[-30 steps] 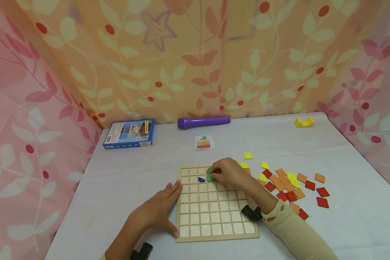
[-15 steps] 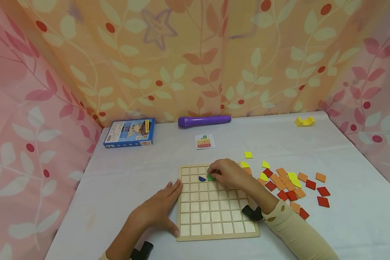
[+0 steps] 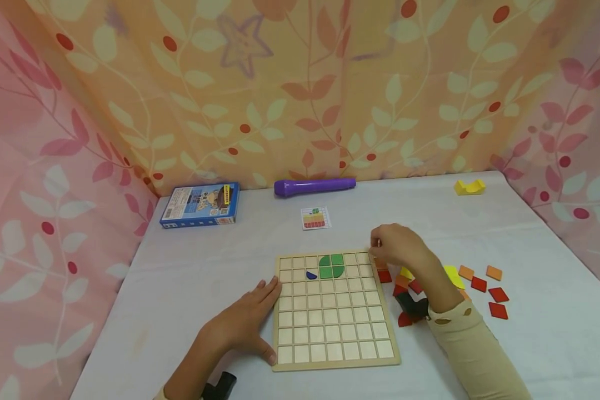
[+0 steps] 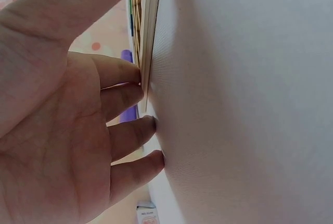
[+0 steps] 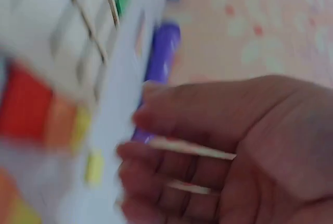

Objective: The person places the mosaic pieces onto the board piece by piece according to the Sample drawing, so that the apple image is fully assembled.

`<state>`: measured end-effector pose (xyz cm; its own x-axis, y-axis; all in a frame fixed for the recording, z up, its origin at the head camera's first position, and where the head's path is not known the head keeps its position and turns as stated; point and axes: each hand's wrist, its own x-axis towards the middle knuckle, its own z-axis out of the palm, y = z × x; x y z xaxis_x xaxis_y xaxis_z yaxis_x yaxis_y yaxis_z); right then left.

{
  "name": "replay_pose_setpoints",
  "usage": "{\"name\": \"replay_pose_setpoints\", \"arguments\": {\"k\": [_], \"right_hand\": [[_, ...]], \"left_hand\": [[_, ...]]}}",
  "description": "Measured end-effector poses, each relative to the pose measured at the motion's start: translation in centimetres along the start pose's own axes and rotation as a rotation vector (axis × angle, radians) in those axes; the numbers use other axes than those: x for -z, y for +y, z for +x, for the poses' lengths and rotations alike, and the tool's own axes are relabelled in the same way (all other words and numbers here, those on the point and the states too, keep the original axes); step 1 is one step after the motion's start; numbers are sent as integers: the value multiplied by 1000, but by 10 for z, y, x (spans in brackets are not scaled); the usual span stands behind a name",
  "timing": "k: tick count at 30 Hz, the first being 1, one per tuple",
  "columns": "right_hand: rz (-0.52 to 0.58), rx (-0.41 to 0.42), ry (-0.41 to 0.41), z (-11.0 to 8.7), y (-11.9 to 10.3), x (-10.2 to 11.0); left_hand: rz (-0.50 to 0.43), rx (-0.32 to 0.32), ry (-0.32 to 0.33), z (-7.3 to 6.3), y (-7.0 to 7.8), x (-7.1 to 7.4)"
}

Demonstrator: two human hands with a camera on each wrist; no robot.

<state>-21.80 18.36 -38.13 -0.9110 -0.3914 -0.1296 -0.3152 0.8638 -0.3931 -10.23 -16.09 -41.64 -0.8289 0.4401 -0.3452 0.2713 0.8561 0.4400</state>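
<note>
A wooden grid board (image 3: 337, 336) lies flat on the white-covered table. Several green tiles (image 3: 325, 272) form a leaf-like patch in its upper cells, and a small blue half-round tile (image 3: 311, 275) sits just to their left. My left hand (image 3: 242, 319) rests beside the board with straight fingers, thumb and fingertips at its left edge. In the left wrist view the board's side edge (image 4: 151, 26) meets the fingers. Off the board's top right corner hovers my right hand (image 3: 402, 244), fingers loosely bent and holding nothing. Near them the right wrist view shows a yellow tile (image 5: 94, 168).
Loose red tiles (image 3: 498, 310), orange tiles (image 3: 494, 273) and yellow tiles are scattered right of the board, partly hidden by the right arm. Behind stand a pattern card (image 3: 315, 218), a purple stick-like tube (image 3: 315, 186), a blue box (image 3: 200, 205) and a yellow cradle-shaped block (image 3: 470, 188).
My right hand has left the green tiles and moved right, past the board's top right corner. The green patch now shows in full. My left hand has stayed put.
</note>
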Motion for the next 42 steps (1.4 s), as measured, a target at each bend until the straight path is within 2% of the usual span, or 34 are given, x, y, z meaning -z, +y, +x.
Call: {"name": "replay_pose_setpoints", "arguments": {"k": [5, 8, 10, 15, 18, 26, 33, 42], "right_hand": [[-109, -315, -73, -10, 28, 18], [-134, -405, -134, -10, 38, 16], [-137, -403, -142, -7, 42, 12], [-141, -311, -96, 0, 42, 5], [-122, -282, -102, 0, 38, 4], [-105, -308, -115, -2, 34, 3], [-37, -276, -57, 1, 35, 0], [-29, -268, -5, 5, 32, -4]], "left_hand": [[-4, -3, 7, -1, -1, 0], [-1, -3, 7, -2, -1, 0], [-7, -1, 8, -2, -1, 0], [-24, 0, 14, -4, 1, 1], [-14, 0, 15, -4, 1, 1], [-6, -12, 22, -2, 0, 0], [22, -12, 16, 0, -1, -3], [14, 2, 15, 0, 0, -4]]}}
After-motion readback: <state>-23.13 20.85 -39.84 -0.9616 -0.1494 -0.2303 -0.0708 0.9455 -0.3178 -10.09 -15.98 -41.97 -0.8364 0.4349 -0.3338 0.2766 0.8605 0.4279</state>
